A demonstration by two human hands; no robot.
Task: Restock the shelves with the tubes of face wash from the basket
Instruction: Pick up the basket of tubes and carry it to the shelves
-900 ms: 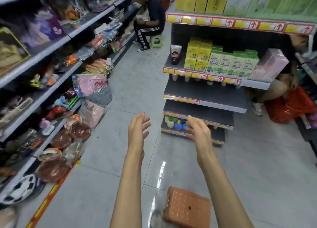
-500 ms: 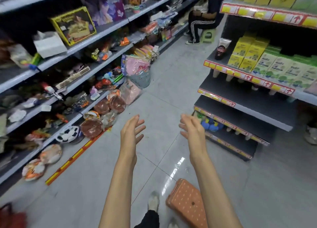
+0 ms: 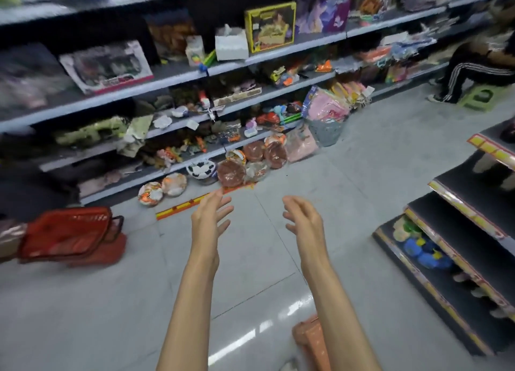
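I see both of my bare arms stretched out over a grey tiled floor [image 3: 362,175] in a shop aisle. My left hand [image 3: 209,217] and my right hand [image 3: 302,220] are empty, fingers loosely spread and released, grasping nothing. A red shopping basket [image 3: 67,234] sits on the floor well apart to my left, blurred; I cannot tell whether tubes of face wash lie inside it, and none are visible anywhere. The dark shelves [image 3: 457,222] on my right look mostly bare, with a few blue and yellow items on the lowest tier. Toy shelves [image 3: 172,77] run along the far side. An orange stool [image 3: 309,340] stands near my right forearm. I judge restocking barely started: a tube must first be fetched. Yellow shelf-edge labels are too blurred to read.
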